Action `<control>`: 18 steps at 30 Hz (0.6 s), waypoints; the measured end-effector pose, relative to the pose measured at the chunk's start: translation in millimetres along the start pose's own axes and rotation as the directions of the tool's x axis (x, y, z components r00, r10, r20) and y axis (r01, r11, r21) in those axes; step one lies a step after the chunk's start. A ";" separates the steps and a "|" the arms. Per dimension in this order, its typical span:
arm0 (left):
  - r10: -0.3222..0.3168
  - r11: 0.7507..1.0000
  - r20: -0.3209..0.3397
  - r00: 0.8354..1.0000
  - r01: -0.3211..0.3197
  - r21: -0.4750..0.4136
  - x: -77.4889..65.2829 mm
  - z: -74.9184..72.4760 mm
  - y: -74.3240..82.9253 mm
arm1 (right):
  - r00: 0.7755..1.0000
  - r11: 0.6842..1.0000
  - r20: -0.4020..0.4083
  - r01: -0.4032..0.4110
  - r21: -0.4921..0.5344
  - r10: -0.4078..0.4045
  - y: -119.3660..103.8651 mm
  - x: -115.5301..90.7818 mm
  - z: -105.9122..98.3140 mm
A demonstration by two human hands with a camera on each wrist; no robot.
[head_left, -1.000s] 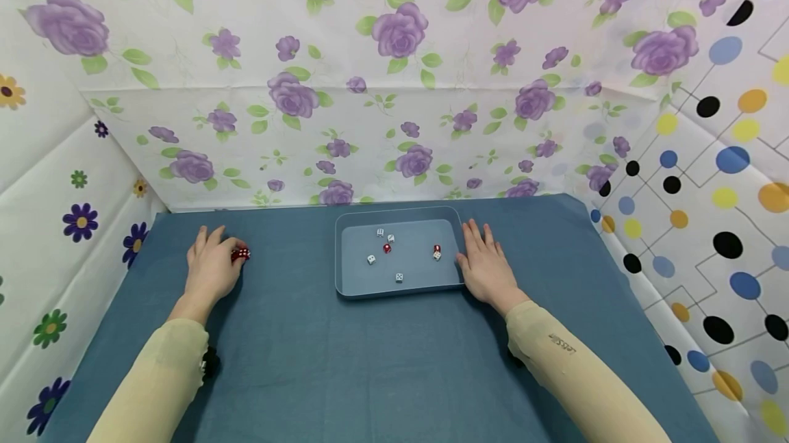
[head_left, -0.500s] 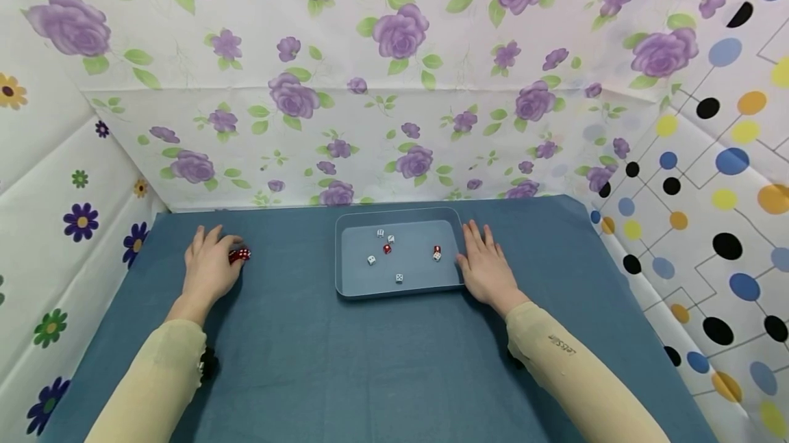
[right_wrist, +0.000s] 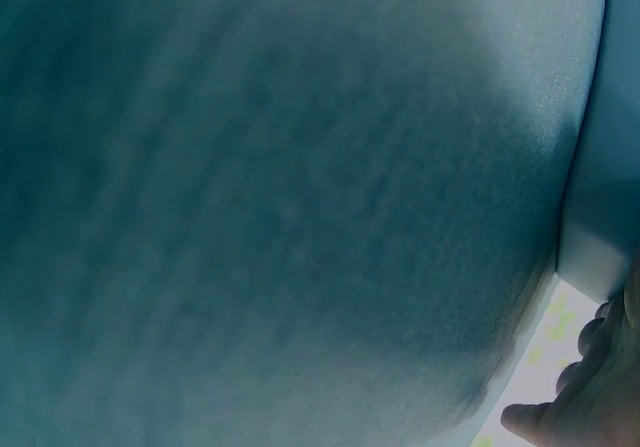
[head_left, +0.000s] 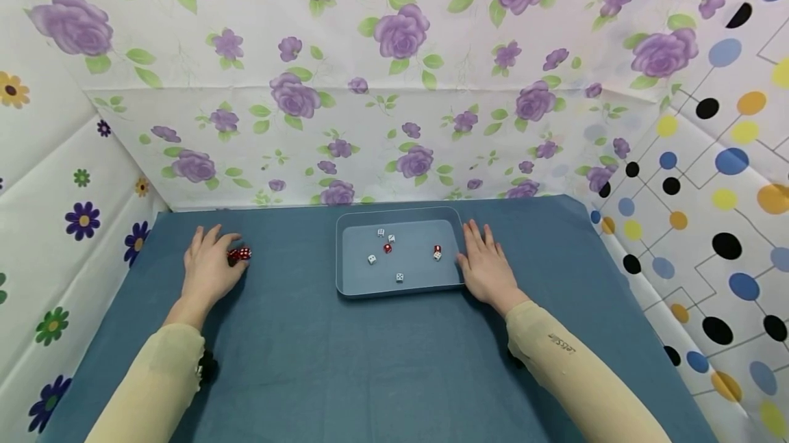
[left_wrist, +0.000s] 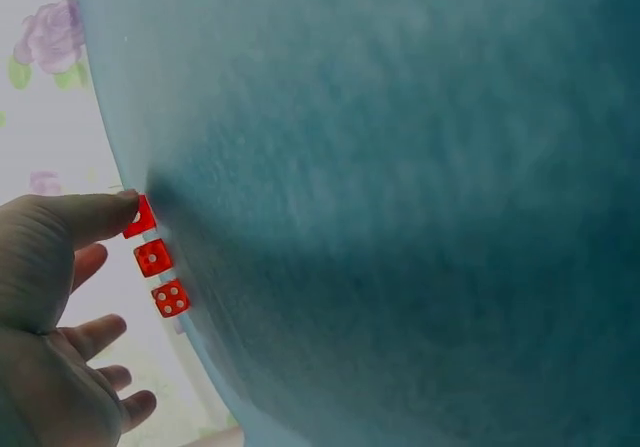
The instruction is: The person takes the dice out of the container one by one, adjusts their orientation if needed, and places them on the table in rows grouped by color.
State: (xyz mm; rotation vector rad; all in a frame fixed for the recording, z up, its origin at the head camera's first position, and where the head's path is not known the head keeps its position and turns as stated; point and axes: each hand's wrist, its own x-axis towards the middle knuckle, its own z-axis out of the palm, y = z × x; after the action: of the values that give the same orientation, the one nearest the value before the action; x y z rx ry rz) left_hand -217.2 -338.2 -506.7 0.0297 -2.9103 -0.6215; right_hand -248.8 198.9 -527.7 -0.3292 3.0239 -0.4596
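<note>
At the table's left side my left hand point(head_left: 209, 265) has its thumb and index finger spread around a short row of red dice point(head_left: 239, 254) with white pips. In the left wrist view, three red faces point(left_wrist: 153, 258) show in that row. The thumb tip point(left_wrist: 128, 204) overlaps the end die, while the other fingers reach past without closing on the row. A shallow blue-grey tray point(head_left: 345, 285) stands mid-table. My right hand point(head_left: 488, 265) lies flat along its right rim, fingers straight. Only part of this hand point(right_wrist: 590, 387) shows in the right wrist view, beside the tray wall point(right_wrist: 610, 167).
Scattered in the tray are several white dice point(head_left: 399, 278) and two red dice point(head_left: 387, 248). One red die touches a white die near the tray's right end. Blue cloth point(head_left: 382, 368) covers the table, and patterned sheets point(head_left: 370, 135) close off its back and sides.
The left thumb has stretched to the right and the index finger has eased slightly away from the red dice. Right hand, tray and dice have stayed in place.
</note>
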 end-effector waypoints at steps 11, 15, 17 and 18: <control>0.034 0.997 -0.042 0.999 -0.037 -0.071 -10.1 -0.7 18.2 | 1.000 1.000 -0.002 0.009 -0.008 -0.009 -0.4 -1.0 -2.6; 0.074 0.992 -0.058 0.996 -0.080 -0.098 -13.2 1.6 34.1 | 1.000 1.000 0.001 0.005 -0.011 -0.005 -1.6 -1.7 -3.3; 0.098 0.989 -0.064 0.993 -0.105 -0.106 -15.1 3.4 43.1 | 1.000 1.000 0.001 0.004 -0.011 -0.004 -2.7 -2.0 -3.6; 0.106 0.988 -0.067 0.992 -0.113 -0.108 -16.3 4.3 47.8 | 1.000 1.000 0.002 0.003 -0.012 -0.003 -3.1 -2.0 -3.6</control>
State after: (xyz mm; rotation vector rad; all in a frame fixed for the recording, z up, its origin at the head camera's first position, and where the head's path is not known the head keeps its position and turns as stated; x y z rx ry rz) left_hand -201.1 -291.9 -493.7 -0.1220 -2.7908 -0.7498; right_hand -246.6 197.4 -523.3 -0.3354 3.0260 -0.4415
